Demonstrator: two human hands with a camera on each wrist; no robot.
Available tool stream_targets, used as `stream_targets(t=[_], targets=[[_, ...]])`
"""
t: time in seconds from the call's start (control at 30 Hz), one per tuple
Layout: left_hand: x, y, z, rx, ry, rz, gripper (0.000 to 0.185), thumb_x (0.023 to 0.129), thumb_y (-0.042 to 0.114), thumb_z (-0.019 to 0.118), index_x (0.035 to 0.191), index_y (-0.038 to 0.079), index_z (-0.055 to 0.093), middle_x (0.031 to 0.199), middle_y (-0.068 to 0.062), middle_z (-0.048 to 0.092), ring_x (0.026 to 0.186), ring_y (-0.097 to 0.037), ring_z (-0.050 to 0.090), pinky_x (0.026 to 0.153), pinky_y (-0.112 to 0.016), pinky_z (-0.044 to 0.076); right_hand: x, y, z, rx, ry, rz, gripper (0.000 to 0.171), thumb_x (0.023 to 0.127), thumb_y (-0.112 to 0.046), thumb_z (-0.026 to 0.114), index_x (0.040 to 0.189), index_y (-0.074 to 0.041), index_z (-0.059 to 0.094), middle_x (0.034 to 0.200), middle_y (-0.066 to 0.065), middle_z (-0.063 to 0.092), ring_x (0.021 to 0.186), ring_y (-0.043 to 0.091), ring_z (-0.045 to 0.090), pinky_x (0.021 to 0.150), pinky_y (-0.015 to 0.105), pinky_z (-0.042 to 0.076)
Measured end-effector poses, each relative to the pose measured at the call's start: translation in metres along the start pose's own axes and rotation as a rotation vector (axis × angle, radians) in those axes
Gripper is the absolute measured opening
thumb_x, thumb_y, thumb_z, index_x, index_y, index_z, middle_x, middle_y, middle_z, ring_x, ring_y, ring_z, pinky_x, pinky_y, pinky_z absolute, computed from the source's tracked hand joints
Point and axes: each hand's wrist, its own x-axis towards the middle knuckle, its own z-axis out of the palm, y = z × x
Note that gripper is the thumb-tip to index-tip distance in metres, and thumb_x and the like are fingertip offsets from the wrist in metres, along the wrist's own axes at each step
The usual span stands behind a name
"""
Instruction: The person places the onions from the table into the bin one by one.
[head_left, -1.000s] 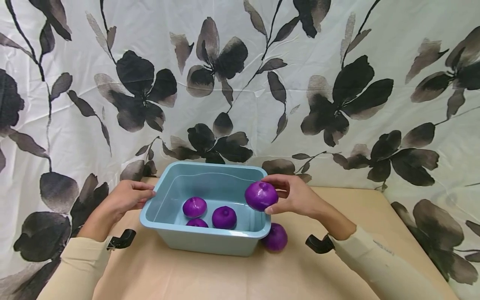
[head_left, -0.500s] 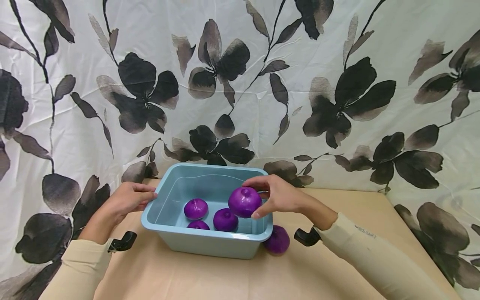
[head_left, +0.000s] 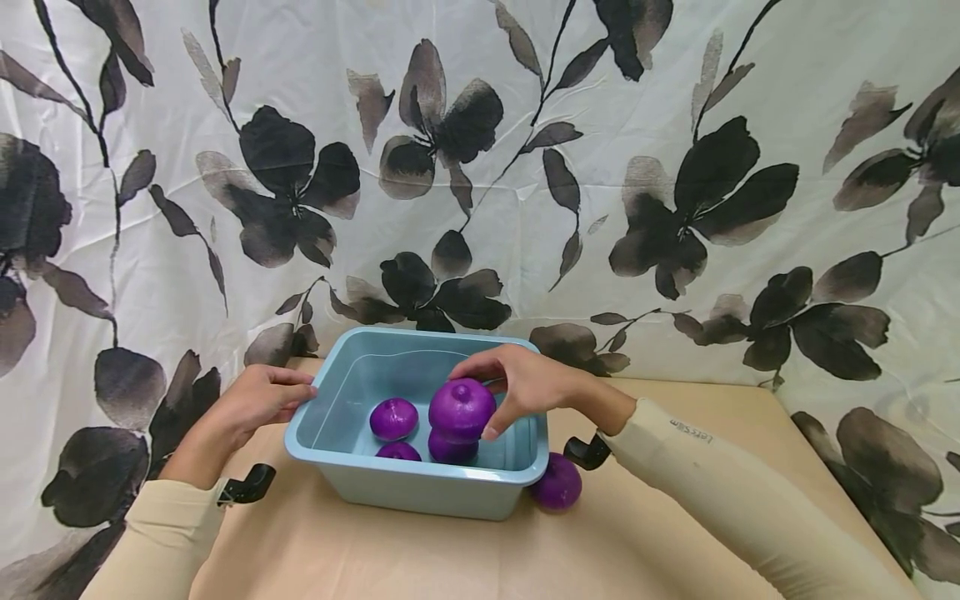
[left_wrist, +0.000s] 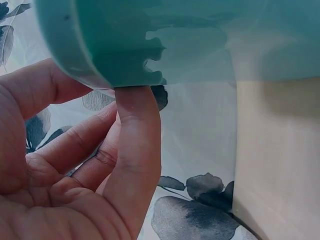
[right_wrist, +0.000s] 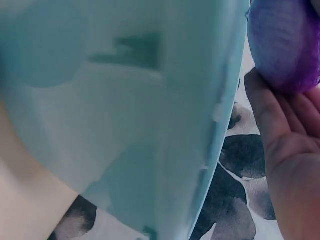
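Observation:
A light blue plastic tub [head_left: 352, 492] stands on the tan table. My right hand [head_left: 517, 385] grips a purple onion [head_left: 461, 407] over the inside of the tub, just above another onion [head_left: 452, 448] lying on the bottom. Two more onions [head_left: 393, 417] lie in the tub at the left and front. One purple onion [head_left: 557, 482] sits on the table against the tub's right corner. My left hand [head_left: 255, 398] rests at the tub's left rim [left_wrist: 75, 55], fingers [left_wrist: 137, 150] touching under its lip. In the right wrist view the held onion [right_wrist: 285, 45] shows beside the tub wall [right_wrist: 130, 100].
A white curtain [head_left: 675, 167] printed with black flowers hangs right behind the table and drapes down both sides. The tan tabletop [head_left: 420, 558] stretches in front of the tub and off to the right.
My right hand has carried the onion leftward from above the tub's right rim to over its middle, and lower. The left hand has stayed at the rim.

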Motion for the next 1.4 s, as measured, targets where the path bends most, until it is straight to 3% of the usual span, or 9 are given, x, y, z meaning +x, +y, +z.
stream_targets(t=[0.3,0.73,1.1,1.4], targets=[[0.0,-0.003,0.0,-0.022,0.001,0.017,0.049,0.099,0.016,0.069,0.135,-0.016,0.058,0.095,0.0,0.073,0.084,-0.004,0.067,0.075,-0.024,0.061,0.03,-0.009,-0.008,-0.005,-0.174,0.012,0.079,0.067,-0.009,0.096,0.139,-0.011,0.063,0.135,0.002,0.07,0.124,0.016,0.067,0.111,0.037,0.053],[-0.002,-0.002,0.0,-0.027,0.009,0.019,0.048,0.098,0.015,0.069,0.134,-0.016,0.059,0.095,-0.001,0.073,0.084,-0.004,0.068,0.076,-0.025,0.062,0.079,-0.009,-0.01,0.033,-0.321,0.026,0.083,0.065,0.0,0.094,0.141,-0.006,0.061,0.136,0.005,0.069,0.127,0.017,0.065,0.11,0.038,0.053],[0.001,-0.004,0.001,-0.024,0.014,0.006,0.047,0.098,0.015,0.07,0.133,-0.015,0.06,0.097,-0.003,0.073,0.084,-0.007,0.067,0.075,-0.025,0.062,0.106,0.012,0.012,0.05,-0.509,0.088,0.08,0.064,0.008,0.091,0.138,-0.006,0.063,0.137,0.007,0.068,0.126,0.015,0.063,0.112,0.034,0.051],[0.001,-0.003,0.001,-0.02,0.014,0.002,0.045,0.099,0.013,0.069,0.132,-0.015,0.06,0.099,-0.005,0.073,0.084,-0.008,0.067,0.074,-0.026,0.062,0.112,0.022,0.034,-0.036,-0.556,0.162,0.076,0.068,0.004,0.091,0.137,-0.01,0.063,0.13,-0.002,0.071,0.119,0.008,0.064,0.107,0.028,0.053]])
